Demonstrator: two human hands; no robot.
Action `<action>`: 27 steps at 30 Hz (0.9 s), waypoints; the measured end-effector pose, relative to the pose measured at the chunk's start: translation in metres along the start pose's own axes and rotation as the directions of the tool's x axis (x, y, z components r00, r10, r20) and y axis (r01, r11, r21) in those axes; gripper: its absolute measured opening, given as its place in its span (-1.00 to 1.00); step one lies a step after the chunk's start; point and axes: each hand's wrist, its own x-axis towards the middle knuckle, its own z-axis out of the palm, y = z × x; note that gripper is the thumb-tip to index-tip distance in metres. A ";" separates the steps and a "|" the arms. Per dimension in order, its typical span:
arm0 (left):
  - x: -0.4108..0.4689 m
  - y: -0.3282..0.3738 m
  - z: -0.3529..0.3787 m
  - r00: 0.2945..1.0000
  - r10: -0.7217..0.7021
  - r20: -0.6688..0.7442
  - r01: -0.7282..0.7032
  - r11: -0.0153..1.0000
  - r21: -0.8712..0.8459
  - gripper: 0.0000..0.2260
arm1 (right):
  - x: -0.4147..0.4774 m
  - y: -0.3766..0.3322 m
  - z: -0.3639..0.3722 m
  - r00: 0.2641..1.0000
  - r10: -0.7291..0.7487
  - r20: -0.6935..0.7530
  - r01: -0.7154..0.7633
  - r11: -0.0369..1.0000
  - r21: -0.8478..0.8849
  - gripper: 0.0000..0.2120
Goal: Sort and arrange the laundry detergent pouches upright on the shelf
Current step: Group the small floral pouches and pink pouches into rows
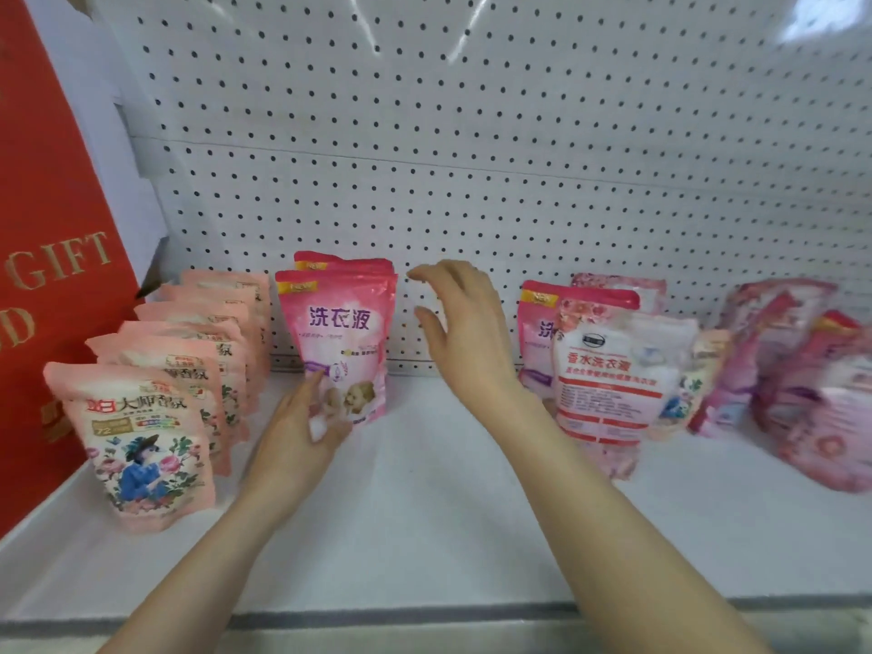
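A row of several pale pink pouches (pixel 141 431) stands upright at the left of the white shelf (pixel 424 488). Beside it two bright pink pouches (pixel 342 332) stand one behind the other. My left hand (pixel 302 436) grips the lower left corner of the front bright pink pouch. My right hand (pixel 465 332) hovers just right of that pouch with fingers spread, touching nothing. Further right a rose-printed pouch (pixel 608 370) stands in front of another bright pink pouch (pixel 535 342). A blurred heap of pink pouches (pixel 802 370) lies at the far right.
A tall red gift box (pixel 47 276) stands against the shelf's left end. A white pegboard wall (pixel 472 158) closes the back. The shelf's front lip (pixel 424 616) runs below my forearms.
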 end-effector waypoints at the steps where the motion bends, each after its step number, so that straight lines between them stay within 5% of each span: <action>1: -0.006 0.003 0.002 1.000 0.010 0.011 -0.010 1.000 -0.014 -0.42 | -0.015 0.007 -0.017 0.998 0.026 -0.064 -0.029 0.999 -0.046 -0.61; 5: -0.019 0.023 0.025 0.983 0.122 0.140 -0.107 0.988 -0.110 -0.47 | -0.053 0.052 -0.090 0.962 0.130 -0.242 -0.197 0.940 -0.278 -0.58; 9: -0.023 0.058 0.057 0.958 0.166 0.232 -0.130 0.978 -0.165 -0.52 | -0.054 0.093 -0.139 0.935 0.341 -0.100 -0.345 0.804 -0.485 -0.56; 17: 0.006 0.126 0.112 0.940 0.191 0.282 -0.141 0.972 -0.188 -0.45 | -0.055 0.127 -0.196 0.929 0.365 0.063 -0.313 0.865 -0.393 -0.79; 23: 0.038 0.164 0.156 0.960 0.060 0.273 0.034 0.944 -0.327 -0.30 | -0.063 0.167 -0.222 0.928 0.371 0.022 -0.331 0.853 -0.404 -0.87; 27: 0.043 0.170 0.177 0.979 -0.008 0.203 0.079 0.937 -0.341 -0.42 | -0.065 0.183 -0.223 0.930 0.366 -0.047 -0.353 0.847 -0.396 -0.84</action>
